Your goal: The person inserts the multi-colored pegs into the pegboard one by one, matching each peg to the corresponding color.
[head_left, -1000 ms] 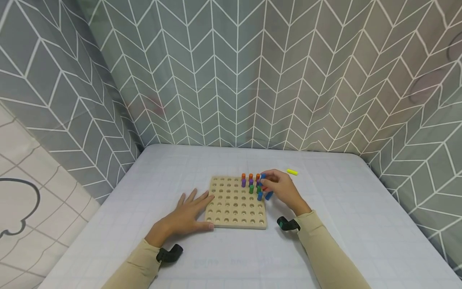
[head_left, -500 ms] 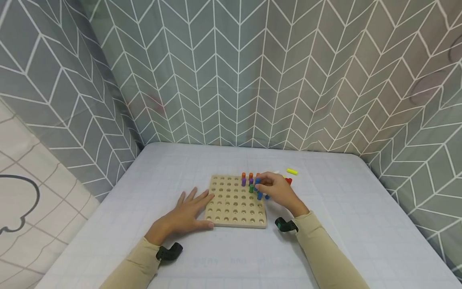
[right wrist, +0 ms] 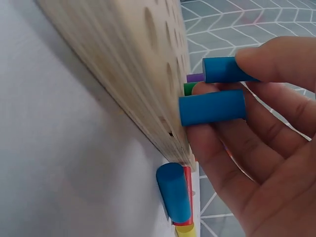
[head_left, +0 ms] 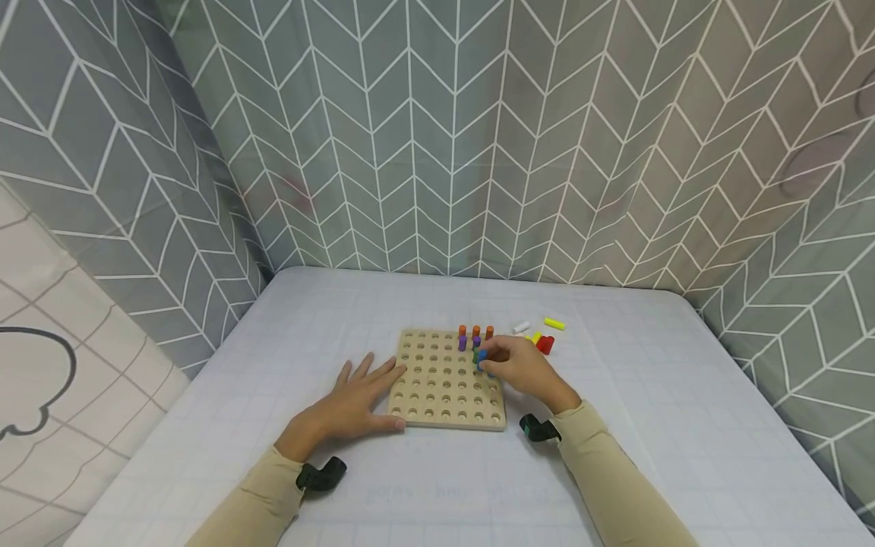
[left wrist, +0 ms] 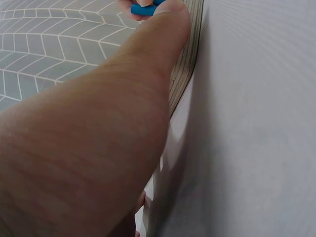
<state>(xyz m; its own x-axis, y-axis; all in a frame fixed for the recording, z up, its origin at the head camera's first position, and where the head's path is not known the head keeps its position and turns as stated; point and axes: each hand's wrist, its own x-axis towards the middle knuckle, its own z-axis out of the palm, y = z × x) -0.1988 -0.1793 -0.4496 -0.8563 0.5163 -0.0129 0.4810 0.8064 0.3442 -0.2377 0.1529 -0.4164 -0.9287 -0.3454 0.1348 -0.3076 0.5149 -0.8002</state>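
Observation:
My right hand (head_left: 522, 368) pinches a blue peg (right wrist: 224, 69) between thumb and fingers, over the right part of the wooden pegboard (head_left: 444, 395). The lower end of that peg stands clear of the board in the right wrist view. A second blue peg (right wrist: 212, 107) stands upright in the board, beside my fingers. With fingers spread, my left hand (head_left: 352, 410) rests along the board's left edge. Orange pegs (head_left: 475, 331), purple pegs (head_left: 462, 343) and a green peg (right wrist: 189, 89) stand in the board's far right part. My right hand hides some pegs from the head view.
Loose on the table right of the board lie red pegs (head_left: 545, 345), a white peg (head_left: 522, 327) and a yellow peg (head_left: 554, 324). Another blue peg (right wrist: 174, 192) lies close against the board's right edge. A patterned curtain (head_left: 451, 152) rises behind the table.
My right hand has carried the blue peg from the far right pegs leftward and nearer to me. The loose red and white pegs have come into sight behind it. My left hand stays put.

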